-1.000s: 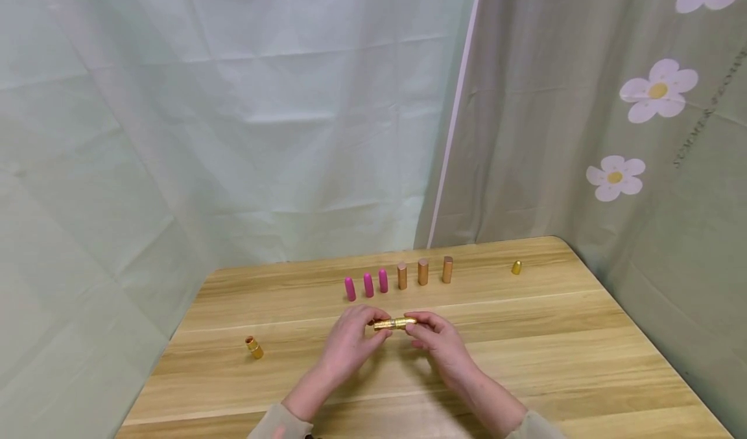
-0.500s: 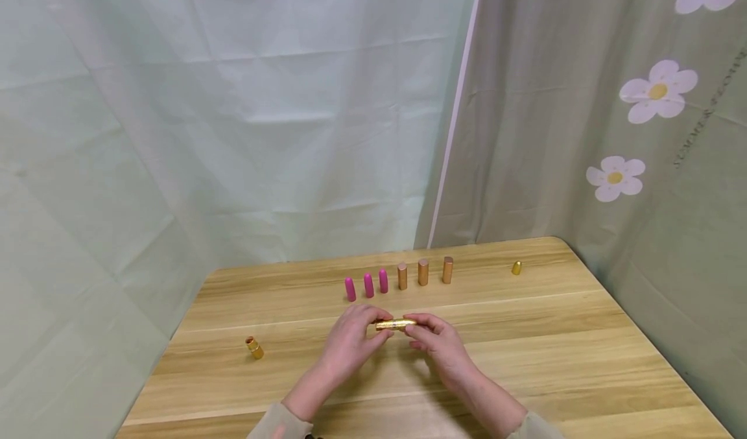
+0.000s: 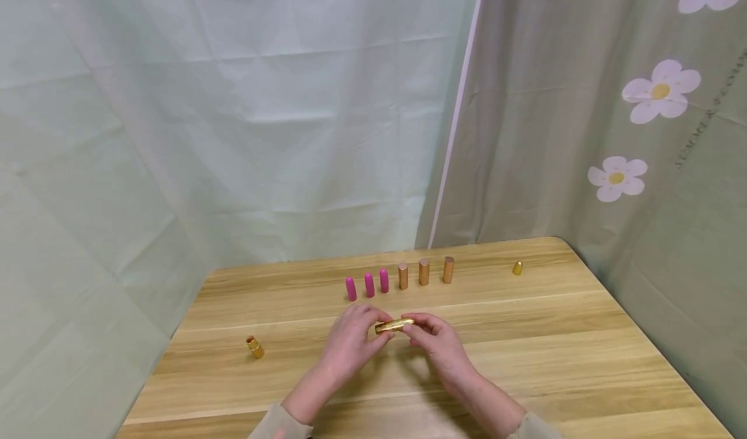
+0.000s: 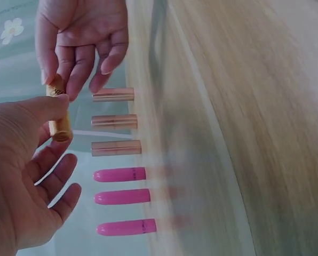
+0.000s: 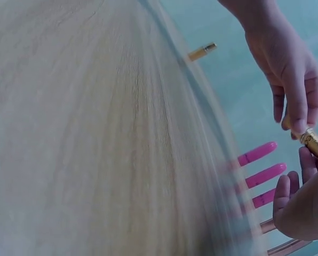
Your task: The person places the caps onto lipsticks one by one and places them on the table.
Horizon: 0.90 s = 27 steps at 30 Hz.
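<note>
My left hand (image 3: 347, 340) and right hand (image 3: 441, 347) hold a shiny gold lipstick tube (image 3: 393, 326) between them, just over the table's middle. It lies almost level. The left thumb and fingers pinch one end, the right thumb and fingers the other. In the left wrist view, dark lettering shows on the gold tube (image 4: 59, 121), and its left end faces the camera. The right wrist view shows both hands on the gold tube (image 5: 313, 145), partly covered by fingers. Behind the hands stand three pink lipsticks (image 3: 369, 285) and three rose-gold lipsticks (image 3: 423, 272), upright in a row.
An uncapped gold lipstick base (image 3: 255, 347) stands on the wooden table (image 3: 560, 361) at the left. A small gold cap (image 3: 517, 268) is upright at the far right. Pale curtains (image 3: 292, 134) hang behind the table and along both sides.
A silvery band visible midway along the gold tube a second ago has closed up as its two halves came together. The right fingertips have shifted slightly left, and the tube tilts a little more.
</note>
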Available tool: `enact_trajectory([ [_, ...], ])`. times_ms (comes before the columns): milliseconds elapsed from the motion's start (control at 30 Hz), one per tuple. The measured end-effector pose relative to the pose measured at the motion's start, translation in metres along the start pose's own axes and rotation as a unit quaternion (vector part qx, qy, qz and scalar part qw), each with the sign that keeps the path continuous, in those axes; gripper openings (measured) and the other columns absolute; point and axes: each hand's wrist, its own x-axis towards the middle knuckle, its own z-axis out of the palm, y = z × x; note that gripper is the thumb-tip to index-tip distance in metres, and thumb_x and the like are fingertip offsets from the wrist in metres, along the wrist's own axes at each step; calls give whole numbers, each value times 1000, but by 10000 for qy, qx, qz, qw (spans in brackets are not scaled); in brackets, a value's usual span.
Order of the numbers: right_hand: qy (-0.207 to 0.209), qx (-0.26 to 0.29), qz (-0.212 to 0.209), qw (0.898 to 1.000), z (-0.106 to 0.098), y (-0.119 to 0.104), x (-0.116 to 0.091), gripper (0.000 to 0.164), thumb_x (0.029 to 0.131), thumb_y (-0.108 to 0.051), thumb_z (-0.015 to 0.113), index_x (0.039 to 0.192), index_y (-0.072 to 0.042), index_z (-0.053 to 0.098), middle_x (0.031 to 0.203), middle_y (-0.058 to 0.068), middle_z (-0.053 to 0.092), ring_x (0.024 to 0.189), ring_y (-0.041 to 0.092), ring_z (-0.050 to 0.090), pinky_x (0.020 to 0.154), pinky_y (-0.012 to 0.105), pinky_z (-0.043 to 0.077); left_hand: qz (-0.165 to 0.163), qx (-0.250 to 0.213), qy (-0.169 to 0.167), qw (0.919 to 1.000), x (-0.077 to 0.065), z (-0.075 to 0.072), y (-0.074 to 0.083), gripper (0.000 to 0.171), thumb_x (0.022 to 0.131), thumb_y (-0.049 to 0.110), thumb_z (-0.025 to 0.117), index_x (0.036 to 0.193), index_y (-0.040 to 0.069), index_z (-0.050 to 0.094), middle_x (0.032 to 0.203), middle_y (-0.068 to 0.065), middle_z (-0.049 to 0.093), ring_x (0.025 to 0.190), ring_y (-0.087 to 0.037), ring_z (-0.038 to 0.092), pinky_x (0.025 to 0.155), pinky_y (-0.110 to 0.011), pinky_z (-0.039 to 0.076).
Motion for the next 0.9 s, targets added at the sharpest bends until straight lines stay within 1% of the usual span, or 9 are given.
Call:
enact_trajectory([
  [100, -5, -230, -97, 9997, 1, -2, 0, 37, 91, -17, 78, 122, 1, 69, 114, 9, 69, 100, 18, 63, 87, 32, 54, 73, 312, -18, 9995, -2, 1, -2, 20, 83, 27, 87, 98, 22, 75, 100, 9, 67, 97, -15, 58, 85, -41, 50],
  [233, -223, -581, -257, 9977, -1, -7, 0, 34, 93, -15, 76, 123, -2, 70, 116, 11, 69, 104, 19, 63, 88, 28, 53, 2, 392, -80, 9992, -4, 3, -10, 21, 82, 25, 87, 99, 21, 74, 98, 9, 68, 97, -17, 59, 85, -43, 49],
  [333, -303, -904, -389, 9947, -8, -12, 1, 32, 96, -16, 73, 124, -2, 69, 114, 11, 71, 104, 19, 64, 88, 26, 53, -293, 269, -50, 9992, -5, 3, -22, 21, 82, 22, 86, 99, 21, 73, 95, 9, 70, 95, -18, 62, 85, -45, 49],
  [467, -116, -1478, -565, 9873, -26, -18, 6, 26, 97, -17, 72, 119, -3, 72, 108, 8, 73, 103, 18, 65, 86, 25, 52, -855, -73, 24, 9963, -6, 0, -40, 18, 83, 17, 84, 97, 20, 72, 92, 7, 71, 89, -19, 63, 81, -44, 49],
  [567, 3, -2226, -814, 9715, -45, -19, 12, 22, 96, -14, 73, 116, -4, 73, 105, 2, 73, 101, 18, 65, 86, 30, 52, -1246, -270, 52, 9918, -5, -4, -54, 18, 85, 15, 82, 98, 17, 70, 95, 3, 71, 90, -22, 65, 80, -43, 51],
  [700, 126, -3442, -1188, 9313, -71, -19, 19, 18, 95, -11, 74, 113, -9, 75, 101, -7, 72, 105, 19, 61, 92, 42, 51, -1668, -265, 160, 9855, -2, -6, -74, 17, 87, 17, 81, 100, 14, 71, 98, -1, 71, 92, -25, 67, 80, -45, 54],
  [767, 173, -3797, -1263, 9163, -83, -19, 21, 18, 95, -11, 74, 113, -11, 75, 101, -8, 71, 108, 21, 59, 96, 47, 49, -1868, -300, 180, 9818, 1, -7, -83, 18, 88, 19, 80, 101, 12, 71, 98, -2, 71, 93, -26, 67, 81, -46, 54],
  [833, 175, -3960, -1289, 9090, -94, -20, 22, 18, 95, -12, 73, 113, -10, 75, 102, -7, 71, 110, 24, 58, 97, 51, 49, -2074, -395, 143, 9774, 4, -7, -92, 19, 88, 19, 79, 103, 10, 71, 98, -3, 72, 93, -26, 67, 82, -47, 54],
  [900, 175, -4024, -1307, 9059, -103, -21, 23, 19, 96, -12, 72, 115, -9, 74, 104, -4, 72, 111, 27, 58, 97, 53, 49, -2277, -469, 61, 9726, 7, -8, -99, 21, 89, 20, 78, 106, 9, 71, 99, -4, 72, 94, -26, 67, 83, -47, 54],
])
